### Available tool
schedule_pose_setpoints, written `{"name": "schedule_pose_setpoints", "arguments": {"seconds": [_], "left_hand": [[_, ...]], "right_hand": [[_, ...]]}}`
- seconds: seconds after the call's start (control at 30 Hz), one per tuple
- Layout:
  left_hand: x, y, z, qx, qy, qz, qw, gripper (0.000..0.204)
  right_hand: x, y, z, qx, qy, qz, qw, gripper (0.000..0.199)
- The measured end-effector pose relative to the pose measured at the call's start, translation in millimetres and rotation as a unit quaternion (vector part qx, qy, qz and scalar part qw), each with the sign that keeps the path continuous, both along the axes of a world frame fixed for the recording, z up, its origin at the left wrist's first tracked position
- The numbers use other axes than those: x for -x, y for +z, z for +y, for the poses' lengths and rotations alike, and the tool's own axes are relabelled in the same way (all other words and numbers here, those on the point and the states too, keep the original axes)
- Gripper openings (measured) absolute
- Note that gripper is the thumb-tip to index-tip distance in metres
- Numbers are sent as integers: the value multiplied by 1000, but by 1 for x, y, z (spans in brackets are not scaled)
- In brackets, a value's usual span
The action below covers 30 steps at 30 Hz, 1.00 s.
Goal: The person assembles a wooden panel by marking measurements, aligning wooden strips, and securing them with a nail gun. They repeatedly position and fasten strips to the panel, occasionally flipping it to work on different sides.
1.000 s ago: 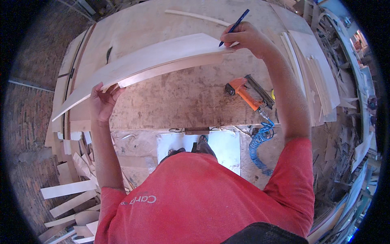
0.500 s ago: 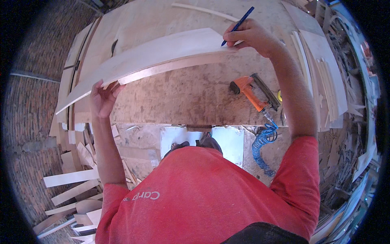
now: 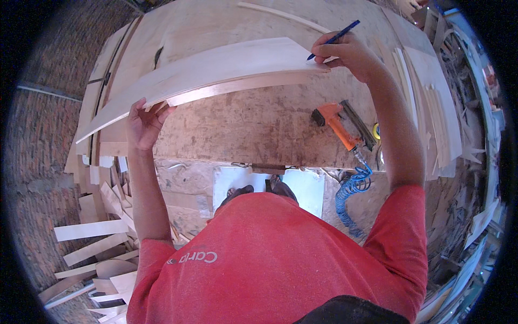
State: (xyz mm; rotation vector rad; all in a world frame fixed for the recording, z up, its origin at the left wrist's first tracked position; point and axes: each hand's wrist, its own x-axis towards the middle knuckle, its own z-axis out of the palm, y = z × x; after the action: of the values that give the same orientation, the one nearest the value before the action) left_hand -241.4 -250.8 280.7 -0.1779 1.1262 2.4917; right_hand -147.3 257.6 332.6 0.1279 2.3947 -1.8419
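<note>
Tabletop (image 3: 243, 129): tan-brown, mottled with darker stains toward the near edge. Board (image 3: 216, 63): off-white face, pale tan edge. Pen (image 3: 340, 35): dark blue. Nail gun (image 3: 340, 129), toward the tabletop's near right corner: orange body, black magazine. Coiled hose (image 3: 344, 201), at the near edge: blue. Shirt (image 3: 280, 254): red, pale grey lettering.

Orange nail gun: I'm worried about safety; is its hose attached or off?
Attached: the blue coiled hose joins the metal fitting at the end of the orange nail gun.
</note>
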Motion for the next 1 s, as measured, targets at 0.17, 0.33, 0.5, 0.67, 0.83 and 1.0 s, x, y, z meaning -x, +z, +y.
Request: {"name": "schedule_pose_setpoints", "arguments": {"seconds": [0.17, 0.33, 0.5, 0.67, 0.83, 1.0], "left_hand": [[1, 1, 3, 17, 13, 0, 1000, 53], [-1, -6, -3, -17, -28, -12, 999, 50], [3, -23, -15, 11, 11, -5, 1000, 51], [0, -22, -11, 34, 17, -5, 999, 54], [2, -21, -16, 9, 1, -12, 1000, 55], [1, -26, -15, -4, 2, -12, 1000, 53]], "right_hand": [[-3, -4, 0, 5, 3, 7, 1000, 24], [-6, 0, -8, -21, 9, -15, 1000, 24], [-5, -11, -16, -26, 36, -31, 999, 24], [-10, -15, -16, 5, 9, -38, 999, 25], [-8, -13, -20, -10, -14, -34, 999, 26], [-8, -16, -24, -45, -34, -38, 998, 23]]}}
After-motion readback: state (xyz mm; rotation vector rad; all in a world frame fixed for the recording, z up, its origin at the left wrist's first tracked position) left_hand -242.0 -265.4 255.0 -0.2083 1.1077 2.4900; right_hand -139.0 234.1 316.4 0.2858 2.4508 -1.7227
